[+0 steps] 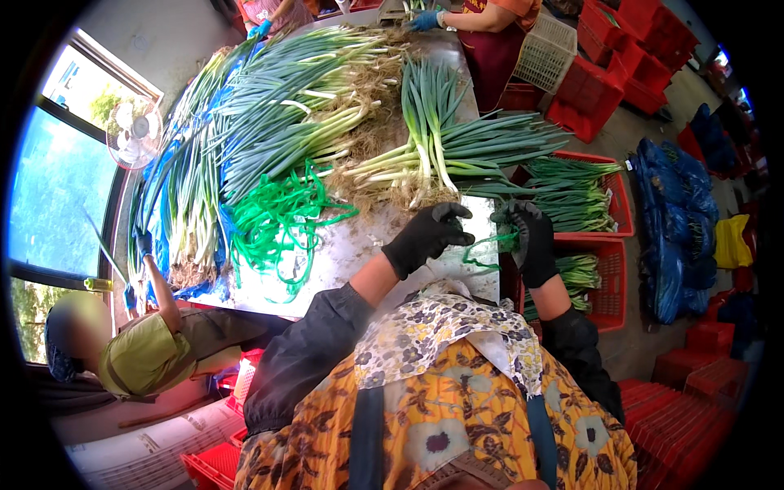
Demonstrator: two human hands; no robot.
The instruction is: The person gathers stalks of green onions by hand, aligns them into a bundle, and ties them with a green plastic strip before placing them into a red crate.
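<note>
My left hand (429,237), in a black glove, is over the metal table (392,245) with thumb and fingers apart and nothing visible between them. Also gloved in black, my right hand (531,239) pinches a green plastic strip (490,252) past the table's right edge; one end dangles. Just beyond my hands lies a loose group of green onions (438,144), their roots toward me. Other stalks cross beneath, leaves reaching right over the edge. Left of my left hand sits a tangled heap of green plastic strips (278,214).
A large pile of green onions (294,104) covers the far left. Red crates (625,208) with green onions stand against the table's right side. Blue bags (677,226) lie on the floor farther right. One co-worker (147,349) is at left; two others stand across the table.
</note>
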